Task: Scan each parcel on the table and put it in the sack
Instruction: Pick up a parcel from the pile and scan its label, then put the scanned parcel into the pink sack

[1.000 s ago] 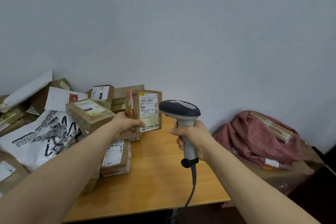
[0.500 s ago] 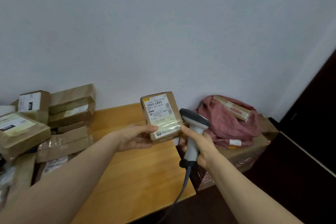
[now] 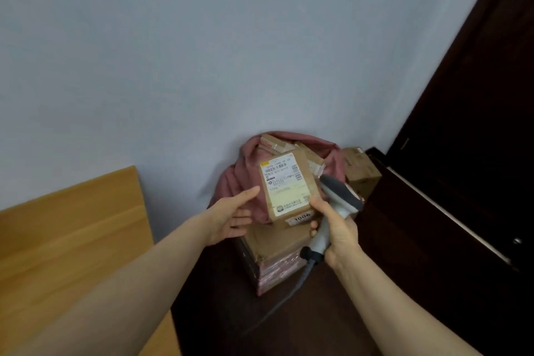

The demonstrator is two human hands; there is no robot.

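A brown parcel point(image 3: 284, 186) with a white label stands tilted against the mouth of the pink sack point(image 3: 238, 179). My left hand point(image 3: 231, 218) is just left of it, fingers straight, the index tip at the parcel's left edge and nothing gripped. My right hand point(image 3: 336, 230) grips the handle of the grey scanner point(image 3: 342, 195), whose head is beside the parcel's right edge. The thumb of that hand lies against the parcel's lower right corner. Other taped parcels point(image 3: 274, 141) show inside the sack, behind the labelled one.
The sack sits on a taped cardboard box point(image 3: 274, 257) on the dark floor. Another carton point(image 3: 361, 166) stands behind it by the wall. The wooden table point(image 3: 72, 228) edge is at the left. A dark door point(image 3: 468, 124) fills the right. The scanner cable point(image 3: 286, 300) hangs down.
My view swung right from the table to the sack. The left hand carried the parcel over to the sack and opened off it. The scanner moved along in my right hand.
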